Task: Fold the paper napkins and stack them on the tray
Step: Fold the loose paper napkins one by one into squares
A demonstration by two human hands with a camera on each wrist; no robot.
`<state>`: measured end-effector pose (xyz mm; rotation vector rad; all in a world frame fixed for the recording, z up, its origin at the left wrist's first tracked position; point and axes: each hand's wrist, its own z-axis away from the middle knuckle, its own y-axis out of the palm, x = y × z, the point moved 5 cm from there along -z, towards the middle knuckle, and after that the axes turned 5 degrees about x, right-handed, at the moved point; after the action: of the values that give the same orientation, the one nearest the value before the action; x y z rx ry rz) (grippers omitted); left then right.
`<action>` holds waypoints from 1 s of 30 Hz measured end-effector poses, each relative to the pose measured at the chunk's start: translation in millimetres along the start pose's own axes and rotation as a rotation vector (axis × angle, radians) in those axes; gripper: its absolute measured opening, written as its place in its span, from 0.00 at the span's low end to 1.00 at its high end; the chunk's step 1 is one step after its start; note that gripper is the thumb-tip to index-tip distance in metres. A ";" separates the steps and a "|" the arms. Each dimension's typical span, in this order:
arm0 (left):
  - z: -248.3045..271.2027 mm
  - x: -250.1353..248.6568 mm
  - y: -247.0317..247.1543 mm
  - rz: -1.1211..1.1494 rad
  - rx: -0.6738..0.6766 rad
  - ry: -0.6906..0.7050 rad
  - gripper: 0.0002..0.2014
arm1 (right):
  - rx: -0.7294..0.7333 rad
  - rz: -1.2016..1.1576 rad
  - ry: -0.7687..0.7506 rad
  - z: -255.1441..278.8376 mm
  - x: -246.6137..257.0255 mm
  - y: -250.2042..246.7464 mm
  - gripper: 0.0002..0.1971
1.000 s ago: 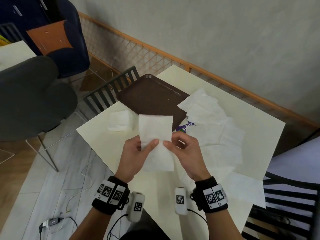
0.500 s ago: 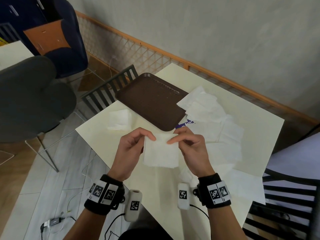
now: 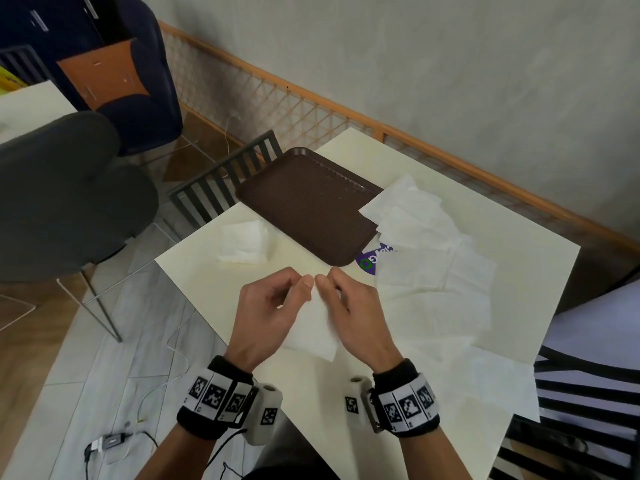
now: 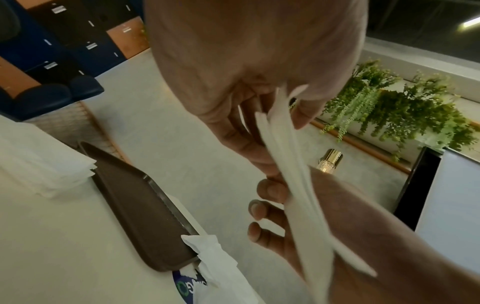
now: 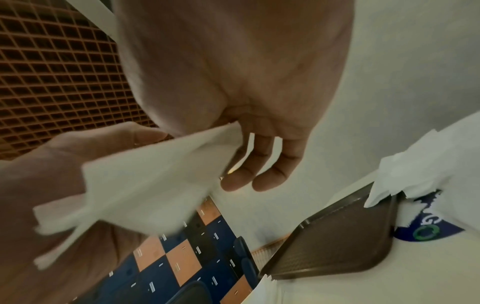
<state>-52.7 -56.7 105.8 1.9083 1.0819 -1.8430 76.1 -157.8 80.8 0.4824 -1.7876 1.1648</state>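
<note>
Both hands [image 3: 306, 306] on napkin [image 4: 298, 185], layered edges only wrist-side.

Grey chair [image 3: 65, 188]: standing left of the counter [image 3: 502, 216]
Cable [image 3: 107, 445]: lying on the floor
Plants [image 4: 405, 111]: hanging by the wall

Both forearms were bare, no sleeves visible. Left hand [image 3: 268, 308] and right hand [image 3: 356, 311] carried no gloves; any rings could not be made out. Each wrist bore a black fabric wristband [image 3: 213, 396] faced with a row of white tiles printed with black square fiducial markers [image 3: 408, 407]. A pale grey, rounded camera pod [image 3: 265, 414], itself tagged with one marker, was fixed on the inner side of each band. A thin black cable [image 3: 221, 448] trailed from the left unit.
</note>
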 end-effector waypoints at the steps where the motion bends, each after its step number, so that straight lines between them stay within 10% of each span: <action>1: -0.3 2.0 -3.4 -0.007 -0.040 -0.017 0.17 | -0.028 -0.029 -0.004 -1.2 -0.5 -2.6 0.21; 11: -29.3 36.0 -24.3 -0.183 -0.096 -0.130 0.11 | -0.293 -0.227 0.245 -12.3 -32.2 4.6 0.17; 19: -132.9 146.5 -98.5 -0.361 -0.193 -0.426 0.18 | -0.194 -0.258 0.321 -0.3 -72.9 3.5 0.14; 25: -166.2 208.0 -101.0 -0.749 0.081 -0.646 0.26 | -0.100 -0.197 0.330 6.2 -81.9 -1.6 0.13; 30: -154.4 197.7 -86.9 -0.846 -0.005 -0.533 0.27 | -0.093 0.036 0.264 6.7 -107.3 -24.9 0.05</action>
<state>-15.1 167.1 -32.0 0.8516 1.8123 -2.5237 144.6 -191.6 1.2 0.2311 -1.6182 1.1093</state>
